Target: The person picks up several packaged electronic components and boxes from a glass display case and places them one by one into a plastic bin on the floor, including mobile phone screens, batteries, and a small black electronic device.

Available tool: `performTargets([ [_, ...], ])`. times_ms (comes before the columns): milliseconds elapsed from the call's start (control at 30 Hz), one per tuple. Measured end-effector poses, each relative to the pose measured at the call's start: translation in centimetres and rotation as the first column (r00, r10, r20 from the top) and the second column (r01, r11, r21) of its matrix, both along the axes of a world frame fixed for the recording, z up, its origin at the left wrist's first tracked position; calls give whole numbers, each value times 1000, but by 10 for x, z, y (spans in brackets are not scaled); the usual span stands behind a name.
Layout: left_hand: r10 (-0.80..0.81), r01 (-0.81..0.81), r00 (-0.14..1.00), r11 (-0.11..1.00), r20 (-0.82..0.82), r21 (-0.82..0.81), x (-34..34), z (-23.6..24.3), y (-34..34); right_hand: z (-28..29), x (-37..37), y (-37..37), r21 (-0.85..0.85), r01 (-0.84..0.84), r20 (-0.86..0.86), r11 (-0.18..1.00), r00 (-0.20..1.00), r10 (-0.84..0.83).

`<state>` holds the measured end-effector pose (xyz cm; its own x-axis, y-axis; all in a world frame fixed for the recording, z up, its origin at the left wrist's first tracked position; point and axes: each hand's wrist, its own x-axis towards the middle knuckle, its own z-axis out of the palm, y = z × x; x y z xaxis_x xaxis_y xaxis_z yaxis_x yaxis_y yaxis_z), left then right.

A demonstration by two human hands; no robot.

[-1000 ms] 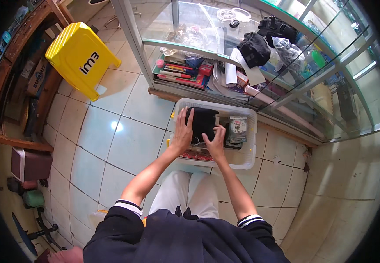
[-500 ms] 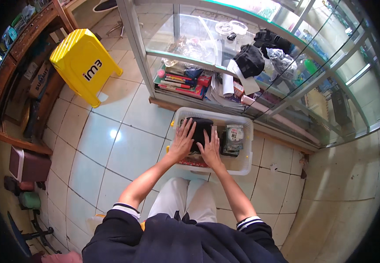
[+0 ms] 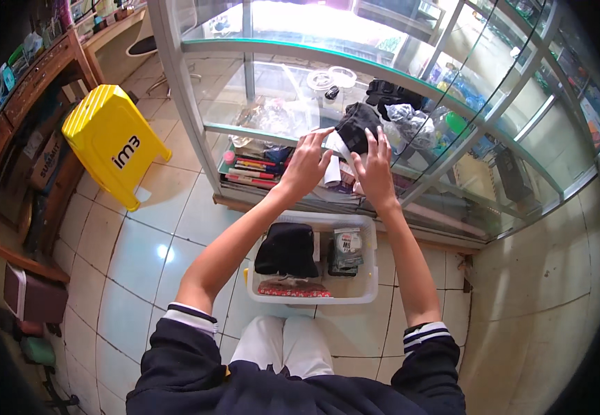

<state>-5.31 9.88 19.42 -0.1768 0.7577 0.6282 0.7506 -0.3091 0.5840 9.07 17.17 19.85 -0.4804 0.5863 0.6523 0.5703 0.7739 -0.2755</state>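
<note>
Both my arms reach forward over the tub to the glass display case. My left hand [image 3: 306, 164], fingers apart, is at the left edge of a black fabric item [image 3: 359, 127] lying on the glass shelf. My right hand [image 3: 376, 173], fingers also spread, overlaps that item's right edge; whether either hand touches it I cannot tell. Below my forearms a translucent plastic tub [image 3: 369, 280] sits on the floor. It holds a folded black cloth [image 3: 287, 250], a grey-green packet [image 3: 348, 249] and a red patterned piece [image 3: 293, 290].
The glass case [image 3: 258, 123] holds crumpled clear plastic [image 3: 414, 124], a black bag [image 3: 391, 94], and papers and boxes on its lower shelf. A yellow plastic stool [image 3: 113, 142] stands on the tiled floor to the left, beside a wooden cabinet [image 3: 30, 238].
My hands have left the black cloth in the tub and moved forward to the black item on the case shelf. My view has tilted forward.
</note>
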Motion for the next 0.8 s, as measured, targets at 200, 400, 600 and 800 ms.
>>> performTargets([
  [200, 129, -125, 991, 986, 28, -108, -1, -18, 75, -13, -27, 49, -147, 156, -220, 977, 958, -186],
  [400, -14, 13, 924, 1000, 382, 5, 0, -2, 75, 7, -30, 44, -87, -35, -473, 996, 881, -10],
  [600, -242, 190, 600, 969, 762, 157, 17, 43, 19, 38, -17, -9, 110, -90, -523, 990, 841, 135],
  [800, -102, 437, 352, 897, 930, -68, 10, 39, -53, 18, 18, -92, 91, -275, -394, 957, 873, 289],
])
